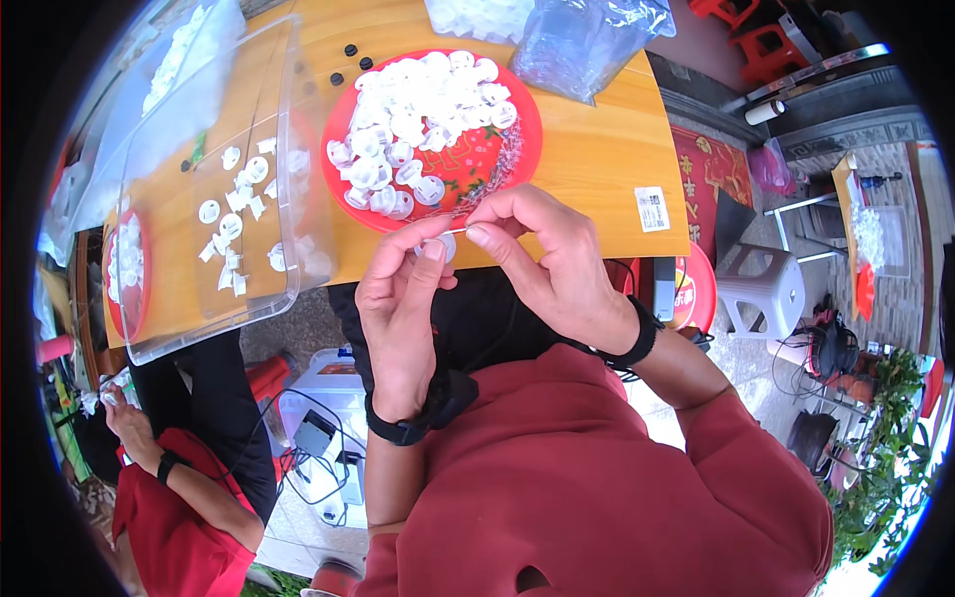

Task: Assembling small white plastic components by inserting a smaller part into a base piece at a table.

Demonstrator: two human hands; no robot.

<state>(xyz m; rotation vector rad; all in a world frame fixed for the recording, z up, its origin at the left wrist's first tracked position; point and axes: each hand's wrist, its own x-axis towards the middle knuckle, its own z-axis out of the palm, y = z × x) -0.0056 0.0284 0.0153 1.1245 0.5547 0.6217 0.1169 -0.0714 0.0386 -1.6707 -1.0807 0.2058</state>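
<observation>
Over the near edge of the wooden table [587, 149], we hold both hands close together, fingertips meeting around one small round white piece [447, 249] and one thin pale strip [457, 231]. Our left hand [398, 289] pinches the white piece between thumb and fingers; our right hand [562, 269] nips the strip's end between thumb and forefinger. Each wrist wears one dark band.

Just beyond lies one red tray [525, 159], bearing a heap of white pieces [428, 90], dozens overlapping, too many for us to count exactly, plus one bunch of thin clear bits [504, 164] along its right side. Three black caps [350, 50] sit by its upper left rim. Further left stands one clear bin [295, 149]; over ten loose white pieces [230, 227] show within or through it, we cannot tell which. On the right are one clear bag [582, 45] and one white label [653, 209]. At lower left, we see one co-worker's hand [134, 428].
</observation>
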